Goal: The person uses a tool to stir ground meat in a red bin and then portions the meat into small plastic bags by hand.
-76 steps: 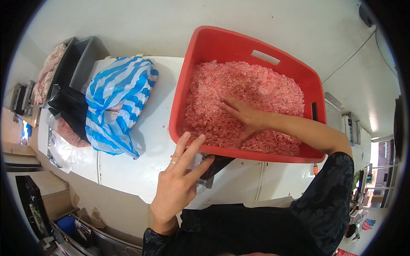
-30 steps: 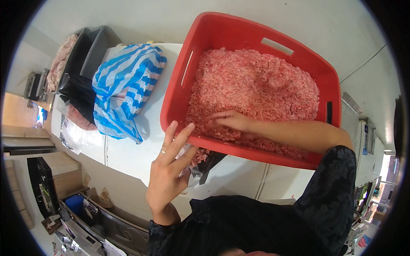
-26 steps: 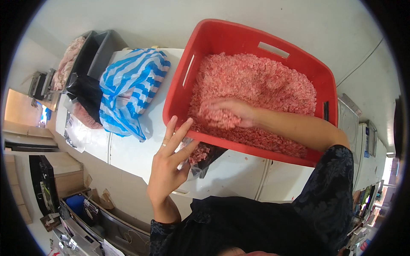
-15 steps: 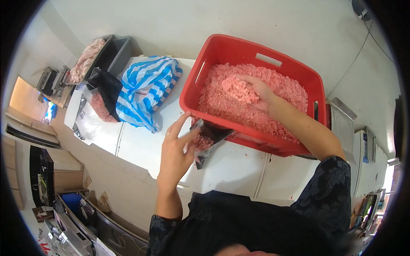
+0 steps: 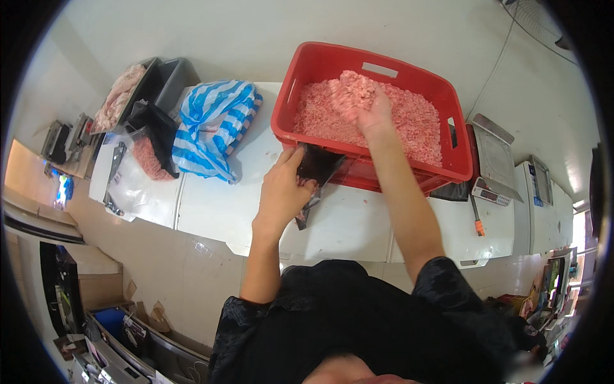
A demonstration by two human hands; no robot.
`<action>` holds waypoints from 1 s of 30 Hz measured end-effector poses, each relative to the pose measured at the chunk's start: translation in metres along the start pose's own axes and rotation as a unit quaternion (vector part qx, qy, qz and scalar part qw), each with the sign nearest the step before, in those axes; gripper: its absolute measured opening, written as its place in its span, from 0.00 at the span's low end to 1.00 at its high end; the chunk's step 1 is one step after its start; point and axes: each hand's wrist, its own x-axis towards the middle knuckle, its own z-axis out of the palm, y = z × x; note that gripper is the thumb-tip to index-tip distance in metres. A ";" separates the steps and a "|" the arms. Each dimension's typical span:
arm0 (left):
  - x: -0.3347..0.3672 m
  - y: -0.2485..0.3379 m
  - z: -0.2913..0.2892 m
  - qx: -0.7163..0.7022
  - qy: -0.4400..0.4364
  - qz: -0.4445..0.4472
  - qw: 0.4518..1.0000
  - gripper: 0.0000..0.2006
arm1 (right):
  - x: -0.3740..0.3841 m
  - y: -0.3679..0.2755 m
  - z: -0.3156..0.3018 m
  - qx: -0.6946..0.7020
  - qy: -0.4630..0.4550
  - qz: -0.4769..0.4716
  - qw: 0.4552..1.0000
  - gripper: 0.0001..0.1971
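A red plastic crate point(image 5: 377, 56) holds a broad heap of pink ground meat point(image 5: 409, 121). Inside it, my right hand point(image 5: 376, 116) is closed around a clump of ground meat point(image 5: 352, 93), which rises above the heap and looks slightly blurred. My left hand point(image 5: 284, 189) grips a black and clear plastic bag point(image 5: 316, 168) against the crate's near left corner. The bag's contents are mostly hidden now. My left fingertips lie close to the crate's rim.
Left of the crate lies a blue and white striped bag point(image 5: 214, 128), beside a clear-and-black bag of ground meat point(image 5: 150, 157). Dark tubs point(image 5: 171, 86) stand behind it. To the right are a scale point(image 5: 492, 191) and an orange-handled tool point(image 5: 479, 227) on the white tabletop point(image 5: 345, 237).
My right hand has shifted up and left with the clump of meat, its forearm now steeper. The left hand has closed further around the bag. The whole view has shifted slightly.
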 end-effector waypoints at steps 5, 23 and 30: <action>0.001 -0.006 0.002 -0.017 -0.018 0.009 1.000 0.32 | 0.003 0.006 0.008 0.091 0.050 -0.040 0.994 0.16; 0.007 -0.015 -0.013 -0.120 -0.018 -0.002 0.993 0.45 | -0.112 0.073 0.023 -0.060 -0.121 -0.019 0.991 0.16; 0.004 -0.016 -0.014 -0.145 -0.023 0.014 0.989 0.47 | -0.135 0.090 0.025 -0.156 -0.090 -0.082 0.980 0.16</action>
